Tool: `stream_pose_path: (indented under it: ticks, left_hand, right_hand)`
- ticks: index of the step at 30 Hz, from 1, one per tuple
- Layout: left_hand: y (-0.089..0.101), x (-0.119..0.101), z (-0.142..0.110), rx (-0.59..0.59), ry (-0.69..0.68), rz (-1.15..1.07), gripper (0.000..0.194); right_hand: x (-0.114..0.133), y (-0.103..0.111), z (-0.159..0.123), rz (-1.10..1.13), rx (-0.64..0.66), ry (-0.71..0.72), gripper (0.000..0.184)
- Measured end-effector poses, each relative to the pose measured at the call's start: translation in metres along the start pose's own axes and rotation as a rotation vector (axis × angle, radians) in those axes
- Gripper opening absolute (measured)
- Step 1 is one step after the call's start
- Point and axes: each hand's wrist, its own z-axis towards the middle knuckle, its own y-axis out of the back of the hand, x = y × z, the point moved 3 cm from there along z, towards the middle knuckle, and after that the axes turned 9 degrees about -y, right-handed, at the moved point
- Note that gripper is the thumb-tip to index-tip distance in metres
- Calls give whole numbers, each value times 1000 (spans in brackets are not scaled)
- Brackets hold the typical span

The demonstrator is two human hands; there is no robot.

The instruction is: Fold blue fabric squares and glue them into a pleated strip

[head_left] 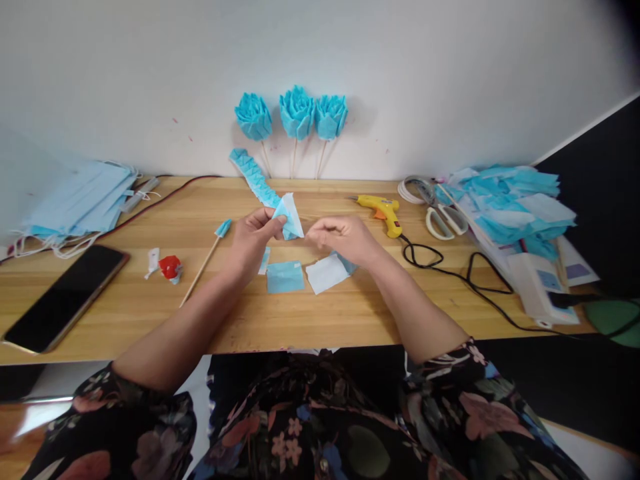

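My left hand (260, 235) is closed, its thumb pinching a folded piece of blue and white mask fabric (291, 217). A long strip of folded blue fabric (254, 177) runs from behind this piece back towards the wall; whether the two are joined I cannot tell. My right hand (340, 235) is beside the folded piece's right edge, fingers curled together; anything between its fingertips is too small to make out. Below the hands lie a flat blue fabric piece (285, 277) and a white one (327, 273). A stick with a small blue tip (205, 267) lies left of my left hand.
Three blue fabric flowers (297, 113) on sticks lean against the wall. A yellow glue gun (381, 208), scissors (445, 221) and a blue fabric heap (520, 203) are at right. Face masks (83, 197), a phone (65, 297) and a red wrapper (171, 267) are at left.
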Motion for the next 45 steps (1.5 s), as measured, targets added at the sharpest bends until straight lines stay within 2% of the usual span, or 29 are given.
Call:
stream_pose_path:
  ticks: [2, 4, 6, 9, 13, 17, 21, 23, 25, 27, 30, 32, 33, 34, 36, 39, 42, 45]
  left_hand:
    - [1, 1, 1, -12, -3, -4, 23]
    - [2, 3, 1, -15, 0, -16, 23]
    - [2, 6, 1, -8, 8, -26, 23]
    - [0, 8, 1, 12, 23, -25, 24]
    - [-1, 9, 0, 25, 36, -22, 26]
    - [-2, 6, -1, 31, 36, -4, 26]
    - [-4, 5, -2, 44, 44, -7, 26]
    - [-3, 6, -2, 44, 47, -20, 25]
    - [-1, 6, -2, 43, 45, -33, 25]
    - [0, 4, -1, 39, 30, -49, 25]
    - [2, -1, 2, 36, -11, -106, 23]
    - [3, -3, 4, 22, -22, -140, 23]
    - [3, -4, 5, 14, -22, -149, 24]
    - [3, -3, 5, 6, -19, -152, 25]
    - [4, -2, 7, -8, -10, -152, 26]
    - [4, 0, 7, -19, -2, -163, 27]
    - [3, 0, 7, -28, 8, -150, 27]
    - [2, 0, 5, -33, 23, -137, 26]
  right_hand:
    - [3, 21, 0, 137, -156, 59, 31]
    - [4, 50, -2, 318, -336, 120, 35]
    - [3, 79, -5, 481, -457, 178, 36]
    - [-2, 109, -10, 600, -526, 210, 37]
    - [-7, 120, -15, 502, -576, 173, 38]
    - [-7, 114, -15, 408, -634, 152, 45]
    - [-9, 92, -4, 442, -581, 195, 48]
    - [-11, 73, 3, 419, -493, 141, 48]
    - [-13, 51, 7, 385, -350, 71, 43]
    - [-12, 27, 8, 361, -140, 16, 45]
    - [-10, -4, 5, 304, 158, 10, 58]
    - [-7, -14, 3, 198, 228, 21, 52]
    - [-4, -13, 2, 127, 211, 24, 44]
    - [-1, -8, 1, 51, 165, 27, 34]
    - [9, 14, -6, -71, -6, 56, 21]
    - [25, 68, -32, -162, -299, 95, 10]
    - [29, 121, -75, -250, -516, 79, 4]
    - [18, 157, -126, -205, -681, 84, 5]
